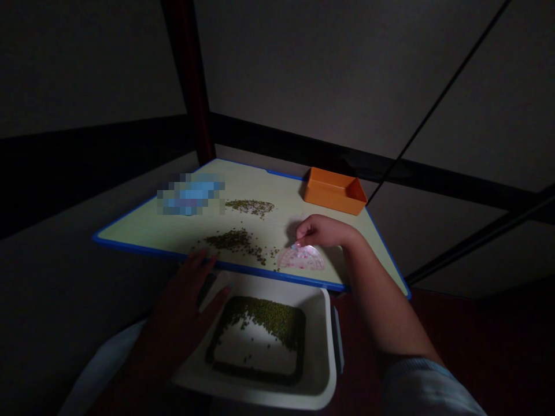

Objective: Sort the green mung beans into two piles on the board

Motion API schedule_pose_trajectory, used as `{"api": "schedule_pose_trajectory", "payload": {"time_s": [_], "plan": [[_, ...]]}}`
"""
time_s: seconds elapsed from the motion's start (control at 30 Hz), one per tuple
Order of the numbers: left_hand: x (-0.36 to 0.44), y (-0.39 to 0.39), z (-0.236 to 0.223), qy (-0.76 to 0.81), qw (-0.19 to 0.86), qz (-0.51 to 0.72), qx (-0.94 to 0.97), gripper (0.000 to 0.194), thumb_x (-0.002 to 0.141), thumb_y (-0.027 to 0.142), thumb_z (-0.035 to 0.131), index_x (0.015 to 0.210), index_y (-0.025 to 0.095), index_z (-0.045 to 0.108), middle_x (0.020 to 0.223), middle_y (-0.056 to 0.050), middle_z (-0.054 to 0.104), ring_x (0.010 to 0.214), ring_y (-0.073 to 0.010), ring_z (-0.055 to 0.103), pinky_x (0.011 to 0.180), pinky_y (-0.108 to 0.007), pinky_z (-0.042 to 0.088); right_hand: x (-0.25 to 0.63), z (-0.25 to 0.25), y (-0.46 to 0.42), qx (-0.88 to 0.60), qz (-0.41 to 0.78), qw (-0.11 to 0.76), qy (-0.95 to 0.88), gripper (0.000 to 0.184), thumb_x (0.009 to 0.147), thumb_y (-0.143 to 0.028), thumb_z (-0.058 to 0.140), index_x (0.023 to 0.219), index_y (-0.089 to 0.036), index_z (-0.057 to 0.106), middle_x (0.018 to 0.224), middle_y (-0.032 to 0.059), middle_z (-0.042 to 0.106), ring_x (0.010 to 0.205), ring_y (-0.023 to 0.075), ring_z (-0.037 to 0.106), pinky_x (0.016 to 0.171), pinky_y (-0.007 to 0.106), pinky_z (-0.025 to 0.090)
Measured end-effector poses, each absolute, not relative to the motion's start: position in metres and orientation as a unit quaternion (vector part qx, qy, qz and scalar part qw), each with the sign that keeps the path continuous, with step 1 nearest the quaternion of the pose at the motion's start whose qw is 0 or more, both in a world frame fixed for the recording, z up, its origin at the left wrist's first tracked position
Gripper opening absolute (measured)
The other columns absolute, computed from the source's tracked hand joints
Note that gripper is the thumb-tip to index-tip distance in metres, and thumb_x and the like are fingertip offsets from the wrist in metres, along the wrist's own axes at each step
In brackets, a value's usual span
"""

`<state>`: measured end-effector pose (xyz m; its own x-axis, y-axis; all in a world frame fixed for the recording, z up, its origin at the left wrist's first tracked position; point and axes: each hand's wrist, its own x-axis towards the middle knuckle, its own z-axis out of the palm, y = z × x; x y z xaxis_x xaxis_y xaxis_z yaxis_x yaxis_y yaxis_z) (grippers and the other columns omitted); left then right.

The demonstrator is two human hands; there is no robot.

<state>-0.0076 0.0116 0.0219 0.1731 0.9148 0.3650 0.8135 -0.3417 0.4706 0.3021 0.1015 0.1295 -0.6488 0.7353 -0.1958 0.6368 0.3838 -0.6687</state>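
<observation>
Right hand [321,231]: curled, pinching protractor [302,261] beside beans [234,238] on table [284,190]. Left hand [184,309]: fingers spread at tub [328,335]; cannot tell whether gripping.

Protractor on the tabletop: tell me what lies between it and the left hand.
In the head view, a loose scatter of mung beans lies on the tabletop between the left hand and the protractor.

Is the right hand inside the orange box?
No, the right hand is at the edge of the semicircular protractor, with the orange box standing apart beyond it.
</observation>
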Motion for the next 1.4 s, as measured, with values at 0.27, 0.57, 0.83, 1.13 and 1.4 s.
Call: {"api": "schedule_pose_trajectory", "payload": {"time_s": [0.27,0.57,0.83,1.13,1.4], "plan": [[-0.0072,0.0118,0.0228,0.57,0.086,0.3,0.76,0.063,0.083,0.059,0.041,0.134,0.021,0.043,0.149,-0.011,0.039,0.14,-0.0294,0.03,0.113,-0.05,0.029,0.2987,0.13,0.1002,-0.399,0.4,0.062,-0.823,0.022,0.076,-0.033,0.064,0.065,-0.014,0.061,0.056,-0.0038,0.057,0.055,0.0085,0.047,0.058,0.023,0.032],[-0.0063,0.0124,0.0241,0.574,0.09,0.294,0.759,0.067,0.083,0.061,0.039,0.134,0.018,0.043,0.149,-0.014,0.039,0.14,-0.0299,0.03,0.113,-0.052,0.029,0.2961,0.1315,0.098,-0.419,0.375,0.065,-0.824,0.018,0.076,-0.028,0.06,0.065,-0.014,0.063,0.058,-0.0016,0.062,0.056,0.0096,0.052,0.059,0.024,0.035],[-0.0086,0.0128,0.0213,0.566,0.082,0.298,0.764,0.065,0.083,0.058,0.041,0.134,0.018,0.044,0.148,-0.015,0.039,0.14,-0.0311,0.03,0.112,-0.052,0.03,0.3002,0.1339,0.0991,-0.452,0.354,0.068,-0.816,0.015,0.075,-0.024,0.058,0.066,-0.013,0.064,0.059,0.0001,0.064,0.056,0.0101,0.055,0.06,0.024,0.038],[-0.0079,0.0126,0.0221,0.565,0.086,0.299,0.764,0.067,0.083,0.059,0.04,0.135,0.017,0.042,0.149,-0.014,0.039,0.14,-0.0305,0.03,0.113,-0.052,0.029,0.2957,0.1336,0.0972,-0.457,0.354,0.079,-0.813,0.018,0.078,-0.026,0.058,0.066,-0.013,0.063,0.057,-0.001,0.061,0.053,0.0088,0.051,0.057,0.023,0.036],[-0.0072,0.0122,0.022,0.566,0.089,0.307,0.76,0.065,0.083,0.059,0.041,0.134,0.019,0.044,0.149,-0.013,0.039,0.14,-0.0287,0.03,0.113,-0.051,0.029,0.2971,0.1294,0.0992,-0.409,0.392,0.073,-0.821,0.017,0.077,-0.027,0.06,0.068,-0.014,0.064,0.059,-0.0019,0.062,0.057,0.0096,0.053,0.06,0.023,0.036]]}}
